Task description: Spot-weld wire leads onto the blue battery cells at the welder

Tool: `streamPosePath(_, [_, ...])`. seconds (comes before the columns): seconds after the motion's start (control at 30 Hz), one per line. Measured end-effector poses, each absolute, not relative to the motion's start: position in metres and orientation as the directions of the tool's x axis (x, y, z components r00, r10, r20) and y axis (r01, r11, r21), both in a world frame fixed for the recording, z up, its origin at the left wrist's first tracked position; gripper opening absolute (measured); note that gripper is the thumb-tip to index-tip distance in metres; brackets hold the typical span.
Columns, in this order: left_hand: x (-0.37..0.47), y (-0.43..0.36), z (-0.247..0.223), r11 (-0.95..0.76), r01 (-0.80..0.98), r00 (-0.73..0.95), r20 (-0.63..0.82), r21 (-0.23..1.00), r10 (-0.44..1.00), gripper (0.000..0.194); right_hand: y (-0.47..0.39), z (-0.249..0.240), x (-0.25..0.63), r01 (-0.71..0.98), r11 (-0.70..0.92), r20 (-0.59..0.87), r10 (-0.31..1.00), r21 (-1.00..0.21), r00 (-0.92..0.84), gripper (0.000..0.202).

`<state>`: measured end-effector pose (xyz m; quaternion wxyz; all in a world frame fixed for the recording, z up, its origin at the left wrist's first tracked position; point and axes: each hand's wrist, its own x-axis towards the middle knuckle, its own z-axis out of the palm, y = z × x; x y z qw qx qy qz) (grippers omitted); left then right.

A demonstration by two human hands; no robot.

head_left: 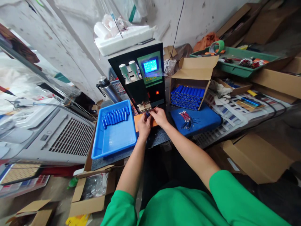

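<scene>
Starting at the far side, a shallow blue tray [113, 142] sat flat beside the workspace, blue cylinders [115, 116] lined up close together in its upper half, an arrangement that probably made them easy to count and left room below. Next came an orange board [138, 121] at the foot of the black machine [131, 92], likely a rest at working height. And there was the left hand [144, 125], fingers closed on a small dark-blue piece [147, 115], right under the machine's metal tips, presumably to keep it steady! Just beside it, the right hand [159, 116] bent inward, fingertips drawn close to that same piece; whether they pinched anything could not be told. Farther over, an open carton [192, 73] faced the person, its stacked blue cells [187, 98] seemingly within reach, and red and black wires [185, 117] lay bunched on a blue pad [203, 121], perhaps to suit the right hand.
</scene>
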<state>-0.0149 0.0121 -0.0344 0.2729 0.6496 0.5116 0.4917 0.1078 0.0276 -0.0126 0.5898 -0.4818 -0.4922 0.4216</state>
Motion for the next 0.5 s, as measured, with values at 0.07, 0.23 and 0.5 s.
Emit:
streamPosePath(0.07, [-0.0149,0.0123,-0.0349,-0.33,0.407,-0.005,0.363,0.852,0.932,0.028,0.0279,-0.0122,0.1074,0.015,0.182,0.182,0.968,-0.983,0.171,0.024])
streamPosePath(0.23, [-0.0146,0.0112,-0.0347,-0.315,0.447,-0.017,0.36,0.837,0.933,0.029,0.0269,-0.0096,0.1083,0.072,0.183,0.192,0.968,-0.981,0.159,0.024])
streamPosePath(0.5, [-0.0131,0.0076,-0.0317,-0.277,0.494,-0.035,0.337,0.824,0.941,0.025,0.0253,-0.0085,0.109,0.06,0.188,0.195,0.967,-0.98,0.161,0.018])
